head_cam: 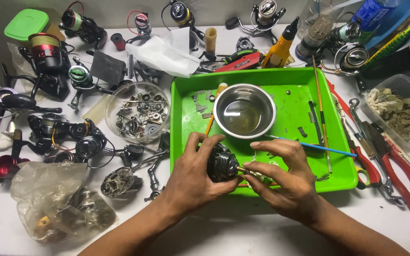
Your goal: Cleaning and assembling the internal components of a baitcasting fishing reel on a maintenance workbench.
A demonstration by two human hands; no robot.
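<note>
Held low over the near edge of the green tray point(262, 78): black reel part point(222, 162), wrapped in the left hand point(193, 173), grip pressed around it. Small brass stub pointing right, toward the right hand point(281, 178), fingertips point(248, 164) pinched on it. Axis lying left to right. Dark, ribbed, glossy, roughly round.

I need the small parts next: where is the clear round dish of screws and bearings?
The clear round dish sits on the table left of the green tray, above the left hand.
</note>
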